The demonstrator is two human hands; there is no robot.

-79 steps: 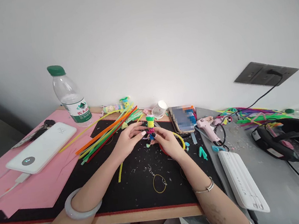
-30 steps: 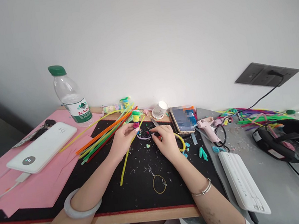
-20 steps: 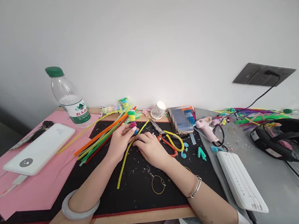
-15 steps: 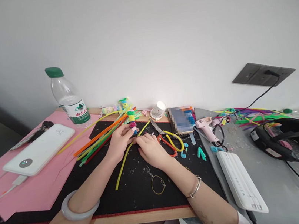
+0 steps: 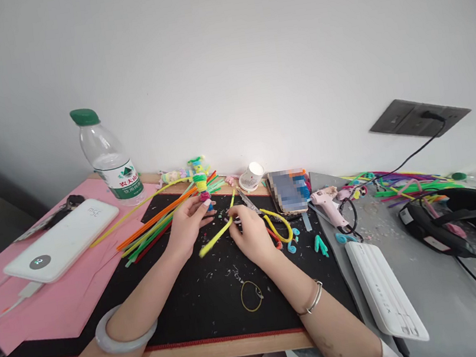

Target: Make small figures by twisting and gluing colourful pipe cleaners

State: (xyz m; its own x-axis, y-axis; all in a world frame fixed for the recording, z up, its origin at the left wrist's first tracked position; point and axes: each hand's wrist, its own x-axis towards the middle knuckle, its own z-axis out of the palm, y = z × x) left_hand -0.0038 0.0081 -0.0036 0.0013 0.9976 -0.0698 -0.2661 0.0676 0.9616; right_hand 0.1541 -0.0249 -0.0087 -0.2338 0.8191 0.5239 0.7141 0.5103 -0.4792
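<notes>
My left hand (image 5: 189,224) is closed around the lower part of a small coiled pipe-cleaner figure (image 5: 200,183), banded in green, yellow, magenta and blue and held upright. To its right, my right hand (image 5: 250,233) pinches a yellow pipe cleaner (image 5: 217,240) near its middle; the near end is blurred and points down to the left. Scissors with yellow and red handles (image 5: 289,231) lie beside my right hand, which covers part of them. Behind my left hand rests a bundle of orange, green and red pipe cleaners (image 5: 152,234).
On the left stand a water bottle (image 5: 117,166) and a white power bank (image 5: 63,234) on pink paper (image 5: 61,312). A paper cup (image 5: 251,177), phone (image 5: 288,192), pink glue gun (image 5: 329,208), second power bank (image 5: 384,288) and black headset (image 5: 463,222) sit toward the right.
My right hand has moved right, away from my left, carrying the yellow pipe cleaner, whose near end has lifted and swung. The coiled figure has shifted slightly left in my left hand.
</notes>
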